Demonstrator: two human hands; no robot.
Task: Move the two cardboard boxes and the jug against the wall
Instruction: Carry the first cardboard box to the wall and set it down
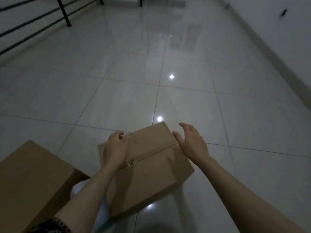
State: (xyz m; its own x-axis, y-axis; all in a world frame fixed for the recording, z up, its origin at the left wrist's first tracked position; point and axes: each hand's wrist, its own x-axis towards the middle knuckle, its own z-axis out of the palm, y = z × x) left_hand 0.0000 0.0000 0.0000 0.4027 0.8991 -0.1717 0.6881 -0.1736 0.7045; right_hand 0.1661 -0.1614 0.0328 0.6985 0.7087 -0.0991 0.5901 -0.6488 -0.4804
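Note:
A taped brown cardboard box point(151, 167) stands on the tiled floor just in front of me, turned at an angle. My left hand point(117, 148) rests on its top left edge, fingers curled over the far side. My right hand point(190, 143) hovers open beside the box's right edge, fingers spread, close to the cardboard but apart from it. A second, larger cardboard box point(32, 179) sits at the lower left. Something white point(79, 187) shows between the two boxes, mostly hidden by my left forearm; I cannot tell whether it is the jug.
Glossy pale floor tiles point(168, 73) stretch ahead with light reflections. A white wall with a skirting board point(269, 52) runs along the right. A black metal railing point(64, 15) stands at the upper left.

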